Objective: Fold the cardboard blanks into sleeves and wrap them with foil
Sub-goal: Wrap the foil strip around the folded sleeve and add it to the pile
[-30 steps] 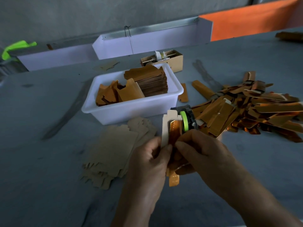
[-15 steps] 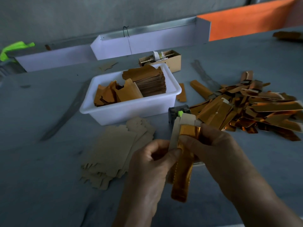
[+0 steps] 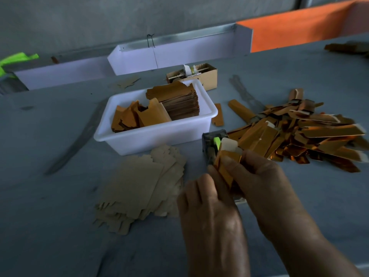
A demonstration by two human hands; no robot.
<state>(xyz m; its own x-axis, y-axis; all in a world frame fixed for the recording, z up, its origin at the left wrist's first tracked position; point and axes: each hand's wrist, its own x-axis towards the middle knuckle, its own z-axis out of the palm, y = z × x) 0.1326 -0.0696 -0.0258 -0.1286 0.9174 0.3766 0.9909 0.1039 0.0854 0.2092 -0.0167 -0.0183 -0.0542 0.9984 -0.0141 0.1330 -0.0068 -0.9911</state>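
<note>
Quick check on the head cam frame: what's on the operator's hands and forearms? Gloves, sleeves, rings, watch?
Nothing worn that the frame shows. Both the left hand and the right hand are bare, with no gloves and no visible rings. Both forearms run bare to the bottom edge of the picture: no sleeve cuff, watch or wristband in view. Lighting is dim, so small marks cannot be made out.

Both hands, left hand and right hand, pinch a foil-wrapped sleeve; white tub at eleven o'clock, finished pile at two.

Dim light; grey worktable; grey wall; orange panel far right.
</note>
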